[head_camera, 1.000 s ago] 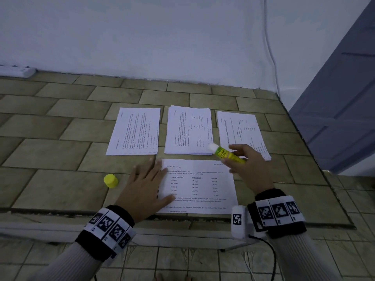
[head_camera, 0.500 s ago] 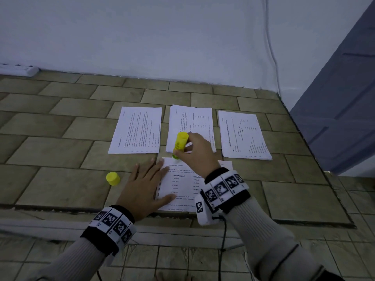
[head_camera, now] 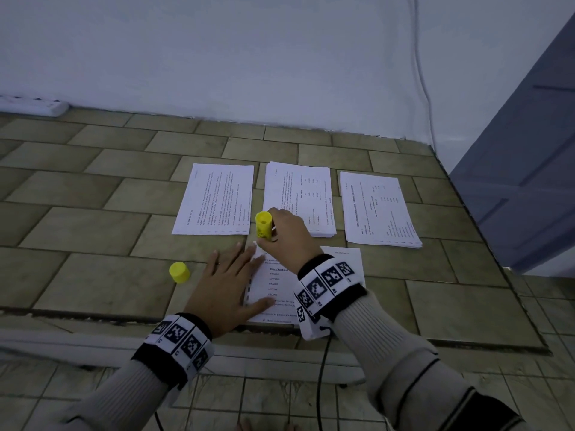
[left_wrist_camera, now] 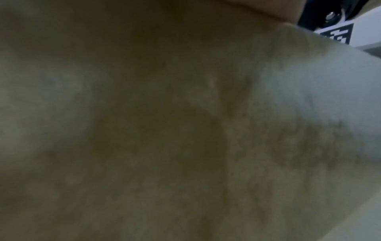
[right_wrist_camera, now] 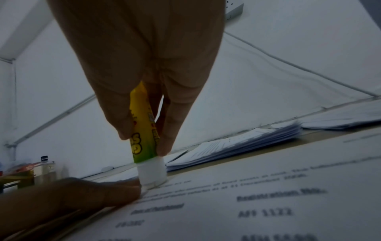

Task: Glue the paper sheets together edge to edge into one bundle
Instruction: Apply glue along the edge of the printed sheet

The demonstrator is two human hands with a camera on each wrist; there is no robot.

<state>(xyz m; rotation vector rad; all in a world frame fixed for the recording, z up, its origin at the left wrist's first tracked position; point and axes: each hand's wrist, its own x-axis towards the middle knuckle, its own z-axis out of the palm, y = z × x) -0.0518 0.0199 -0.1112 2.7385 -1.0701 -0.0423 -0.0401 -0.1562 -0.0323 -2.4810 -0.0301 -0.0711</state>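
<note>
On the near sheet (head_camera: 340, 259), glue stick (head_camera: 263, 224) in right hand (head_camera: 287, 236) (left hand (head_camera: 228, 289) flat).

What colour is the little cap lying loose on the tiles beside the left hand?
Plain yellow, like the glue stick body. The cap shows best in the head view.

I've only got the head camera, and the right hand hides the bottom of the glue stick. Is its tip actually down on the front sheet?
Observer: Yes. In the right wrist view the glue stick's white end is pressed on the front sheet, near its far edge.
Operator: How is the right hand gripping it?
Observer: The right hand pinches the barrel low down, with its fingertips just above the white end.
Operator: And the left hand?
Observer: A finger of the left hand lies flat on the sheet, with its tip right beside the glue end, seemingly touching it.
</note>
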